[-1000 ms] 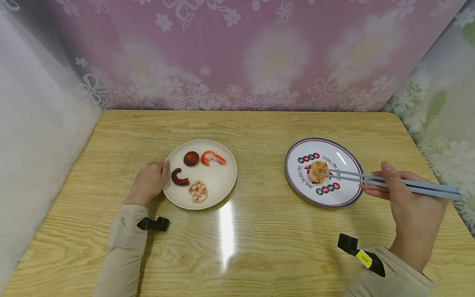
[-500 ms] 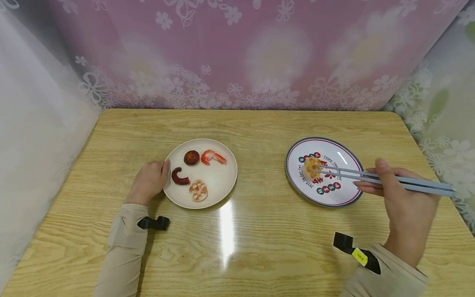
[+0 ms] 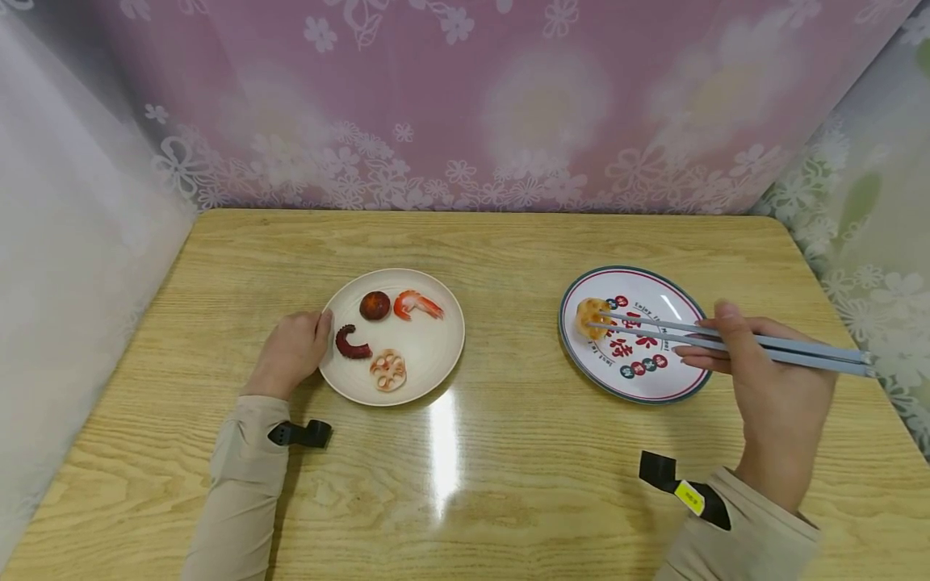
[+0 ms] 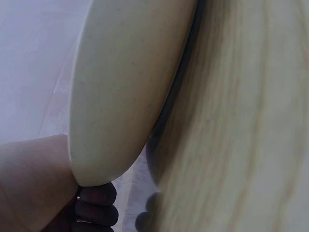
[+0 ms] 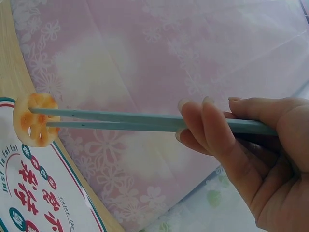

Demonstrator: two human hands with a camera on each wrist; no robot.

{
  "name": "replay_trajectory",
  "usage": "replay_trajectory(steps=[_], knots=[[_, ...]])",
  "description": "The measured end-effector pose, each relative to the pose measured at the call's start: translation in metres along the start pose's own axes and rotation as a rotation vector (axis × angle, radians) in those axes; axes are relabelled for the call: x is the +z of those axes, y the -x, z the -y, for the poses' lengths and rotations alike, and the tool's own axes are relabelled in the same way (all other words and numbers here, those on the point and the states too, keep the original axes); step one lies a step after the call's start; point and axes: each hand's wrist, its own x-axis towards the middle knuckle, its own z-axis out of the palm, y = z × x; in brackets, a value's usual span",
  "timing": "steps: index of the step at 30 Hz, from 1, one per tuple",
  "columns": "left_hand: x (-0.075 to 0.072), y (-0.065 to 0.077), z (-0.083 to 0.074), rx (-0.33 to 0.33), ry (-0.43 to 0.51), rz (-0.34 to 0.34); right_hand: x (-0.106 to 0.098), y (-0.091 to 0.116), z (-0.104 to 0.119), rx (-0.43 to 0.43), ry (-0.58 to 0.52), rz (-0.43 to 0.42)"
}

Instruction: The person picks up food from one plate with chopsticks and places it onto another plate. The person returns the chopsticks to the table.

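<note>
My left hand (image 3: 286,355) grips the left rim of a cream plate (image 3: 436,367), thumb at the rim and fingers curled below it in the left wrist view. On that plate lie a brown mushroom cap (image 3: 374,306), an orange shrimp (image 3: 420,305), a dark red octopus tentacle (image 3: 353,344) and a pale lotus root slice (image 3: 388,370). A pair of grey-blue chopsticks (image 3: 821,359) is held in my right hand (image 3: 785,403). Their tips are at the holes of a browned lotus root slice (image 5: 21,118), which is over the left part of a printed white plate (image 3: 672,379).
Both plates stand apart on a wood-grain table (image 3: 508,476), with a strip of tabletop between them. Behind it hangs a pink floral curtain (image 3: 436,105). Pale curtains flank the table on the left and right. Each wrist wears a black camera mount (image 3: 301,434).
My right hand has moved left with the chopsticks, carrying the browned lotus root slice from the printed plate's middle toward its left rim. My left hand stays at the cream plate.
</note>
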Motion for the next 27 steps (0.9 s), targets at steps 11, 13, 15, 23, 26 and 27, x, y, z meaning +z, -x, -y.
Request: replay_trajectory(steps=[11,13,15,23,26,27], knots=[[0.000,0.000,0.001,0.005,0.000,0.011,0.015,0.004,0.000,0.020,0.017,0.070],[-0.001,0.000,0.001,0.002,0.003,0.011,0.017,0.004,0.000,0.015,0.012,0.086],[-0.001,0.000,0.001,-0.001,0.003,0.011,0.019,0.005,0.000,0.025,0.018,0.099],[-0.002,0.000,-0.001,-0.002,0.008,0.014,0.027,0.008,0.002,0.047,0.036,0.115],[-0.002,0.000,0.000,0.000,0.009,0.005,0.030,0.009,0.003,0.038,0.041,0.118],[-0.002,0.000,0.000,0.001,0.008,0.004,0.031,0.010,0.002,0.032,0.045,0.121]])
